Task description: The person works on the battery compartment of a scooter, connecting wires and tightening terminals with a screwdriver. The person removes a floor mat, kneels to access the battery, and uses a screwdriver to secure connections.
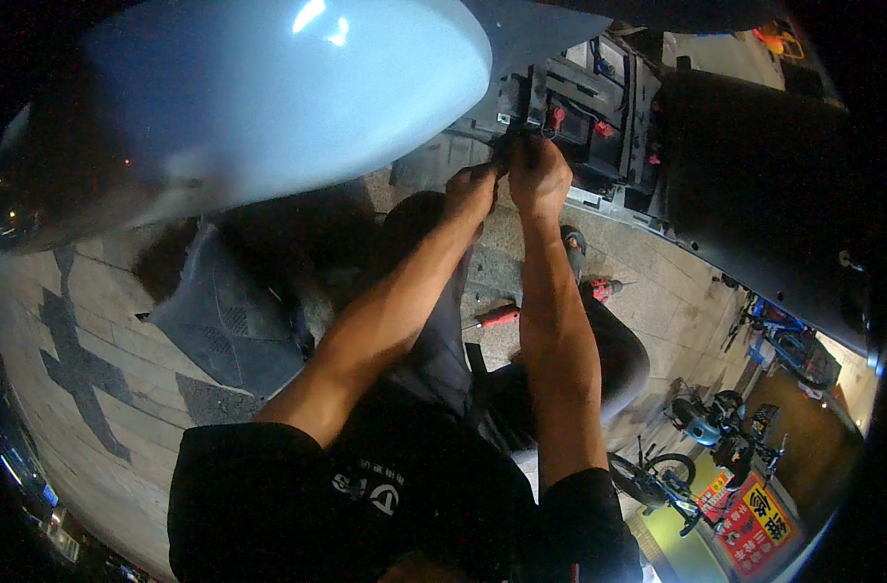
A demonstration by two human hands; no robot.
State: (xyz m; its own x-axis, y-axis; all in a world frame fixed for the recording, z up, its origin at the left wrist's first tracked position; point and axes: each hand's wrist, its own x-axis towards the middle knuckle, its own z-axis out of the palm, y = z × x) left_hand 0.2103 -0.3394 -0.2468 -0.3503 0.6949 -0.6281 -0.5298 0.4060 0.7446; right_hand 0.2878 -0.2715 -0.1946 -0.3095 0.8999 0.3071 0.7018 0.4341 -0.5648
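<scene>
Paved stone floor, dimly lit, with dark markings; parked bicycles stand well off to the lower right. A pale blue glossy scooter body panel curves just left of the fingers. Both hands meet at the open black battery compartment: left hand and right hand are pinched narrow on a dark wire bundle at the compartment's near edge. A red-handled tool lies on the floor below the forearms. Working room is tight between panel and compartment.
</scene>
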